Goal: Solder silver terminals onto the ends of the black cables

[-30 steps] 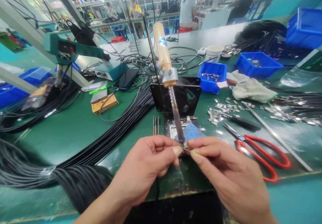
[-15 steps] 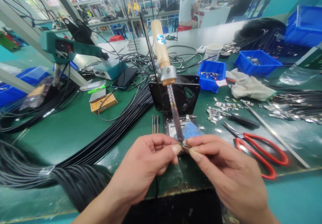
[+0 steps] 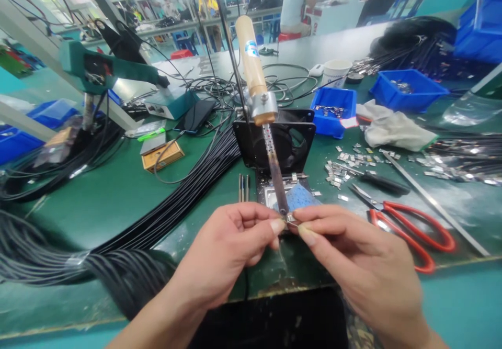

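A soldering iron (image 3: pixel 257 85) with a tan handle points down in a metal clamp, its dark tip right at the fingers. Under the tip is a small metal connector (image 3: pixel 290 217), pinched between the fingertips of my right hand (image 3: pixel 364 255), which also touch a thin wire. My left hand (image 3: pixel 231 249) is closed in a pinch just left of the tip; what lies between its thumb and finger is too small to make out. Behind the fingertips lies a blue sponge (image 3: pixel 300 197).
Red-handled scissors (image 3: pixel 418 223), a black-handled tool (image 3: pixel 386 183) and scattered metal connectors (image 3: pixel 337 173) lie on the right. A black cable bundle (image 3: pixel 172 202) crosses the left side. Behind the iron stands a black fan (image 3: pixel 290 145); a blue bin (image 3: pixel 333 111) is beside it.
The view has shifted slightly, so the bench items appear a little higher. Both hands keep nearly the same pinching pose at the iron's tip.
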### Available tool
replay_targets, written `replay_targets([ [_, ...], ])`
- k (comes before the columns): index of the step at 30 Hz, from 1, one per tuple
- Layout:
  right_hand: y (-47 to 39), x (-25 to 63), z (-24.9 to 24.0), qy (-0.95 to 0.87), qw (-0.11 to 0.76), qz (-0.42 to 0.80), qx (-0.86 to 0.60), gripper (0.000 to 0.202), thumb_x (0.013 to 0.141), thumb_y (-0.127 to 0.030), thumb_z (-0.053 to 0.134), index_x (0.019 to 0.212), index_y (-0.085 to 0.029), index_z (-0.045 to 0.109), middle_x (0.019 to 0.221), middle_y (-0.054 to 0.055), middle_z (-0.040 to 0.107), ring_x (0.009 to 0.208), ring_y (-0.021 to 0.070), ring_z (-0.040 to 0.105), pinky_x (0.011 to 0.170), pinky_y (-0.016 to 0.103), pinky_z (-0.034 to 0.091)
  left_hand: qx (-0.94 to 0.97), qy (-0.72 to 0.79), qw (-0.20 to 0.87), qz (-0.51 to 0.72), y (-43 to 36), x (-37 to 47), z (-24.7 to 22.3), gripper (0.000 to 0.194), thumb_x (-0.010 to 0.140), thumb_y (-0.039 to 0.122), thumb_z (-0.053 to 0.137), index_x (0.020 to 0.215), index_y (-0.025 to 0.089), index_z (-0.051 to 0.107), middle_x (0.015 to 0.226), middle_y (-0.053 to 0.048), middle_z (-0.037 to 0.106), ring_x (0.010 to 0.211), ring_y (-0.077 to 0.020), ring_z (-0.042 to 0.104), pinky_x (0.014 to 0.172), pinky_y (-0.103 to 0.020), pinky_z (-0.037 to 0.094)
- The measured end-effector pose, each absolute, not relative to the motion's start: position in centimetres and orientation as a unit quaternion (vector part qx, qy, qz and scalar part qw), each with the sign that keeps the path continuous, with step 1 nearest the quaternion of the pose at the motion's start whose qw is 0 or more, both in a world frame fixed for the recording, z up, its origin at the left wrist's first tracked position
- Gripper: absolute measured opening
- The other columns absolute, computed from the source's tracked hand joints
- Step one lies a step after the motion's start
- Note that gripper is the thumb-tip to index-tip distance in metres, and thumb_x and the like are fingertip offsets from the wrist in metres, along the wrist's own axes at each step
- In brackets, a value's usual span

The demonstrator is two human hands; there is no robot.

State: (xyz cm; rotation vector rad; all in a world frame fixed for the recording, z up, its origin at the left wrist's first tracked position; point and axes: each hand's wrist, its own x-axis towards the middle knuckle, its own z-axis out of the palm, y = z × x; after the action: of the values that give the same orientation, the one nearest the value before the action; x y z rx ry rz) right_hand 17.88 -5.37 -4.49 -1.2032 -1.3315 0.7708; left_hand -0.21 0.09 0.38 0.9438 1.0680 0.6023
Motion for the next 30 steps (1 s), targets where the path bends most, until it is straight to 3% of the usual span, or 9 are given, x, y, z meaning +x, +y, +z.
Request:
replay_targets([
  [30,-5.4,17.93,-4.35,-0.544,0.581,0.352,-0.492,0.017,0.088,-0.013,0.074,0.09,-0.029,0.079,0.106,-0.001,0.079,0.096,0.0164,0.076,0.07,0.021,0.064,0.424,0.478,0.718,0.276,0.23,0.1,0.59,0.013,0.084,0.025,0.081,0.08,0.014,0.076,0.063,0.002,0.063,0.048,-0.0025,0.035,0.042,-0.015,0.022],
])
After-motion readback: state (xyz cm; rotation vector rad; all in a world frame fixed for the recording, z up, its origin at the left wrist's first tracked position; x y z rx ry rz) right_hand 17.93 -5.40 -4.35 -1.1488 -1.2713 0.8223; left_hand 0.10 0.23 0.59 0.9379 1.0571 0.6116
